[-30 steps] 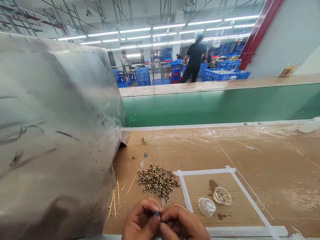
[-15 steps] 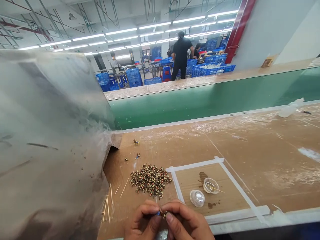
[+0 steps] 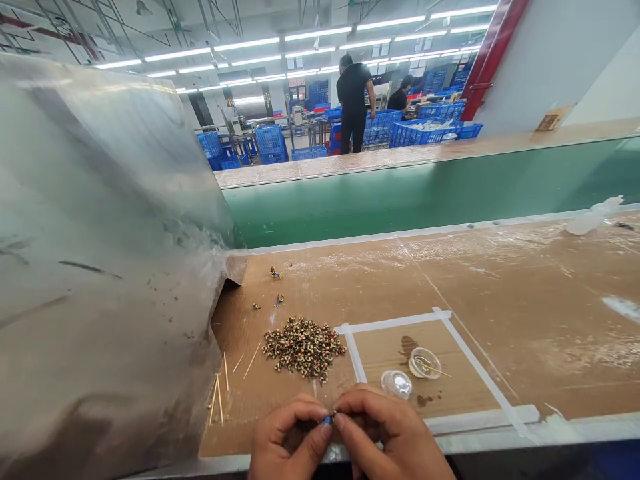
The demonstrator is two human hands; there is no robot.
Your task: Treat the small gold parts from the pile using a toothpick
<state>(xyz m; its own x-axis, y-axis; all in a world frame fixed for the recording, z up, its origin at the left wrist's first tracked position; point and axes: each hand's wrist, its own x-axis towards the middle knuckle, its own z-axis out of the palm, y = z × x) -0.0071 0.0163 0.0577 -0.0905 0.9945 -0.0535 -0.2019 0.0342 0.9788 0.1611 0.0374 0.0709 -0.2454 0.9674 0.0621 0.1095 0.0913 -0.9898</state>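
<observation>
Head | left hand (image 3: 286, 437), right hand (image 3: 395, 433) drawn closer | blue piece (image 3: 327, 420) between

Bright tube lights (image 3: 318, 33) hang above blue crates (image 3: 271, 141); a red pipe (image 3: 492, 60) edges a pale wall (image 3: 565, 60).

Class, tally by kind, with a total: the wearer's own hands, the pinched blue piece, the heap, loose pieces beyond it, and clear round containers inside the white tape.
Left hand and right hand: 2
Blue piece: 1
Heap: 1
Loose pieces: 3
Clear containers: 2
Total: 9
</observation>
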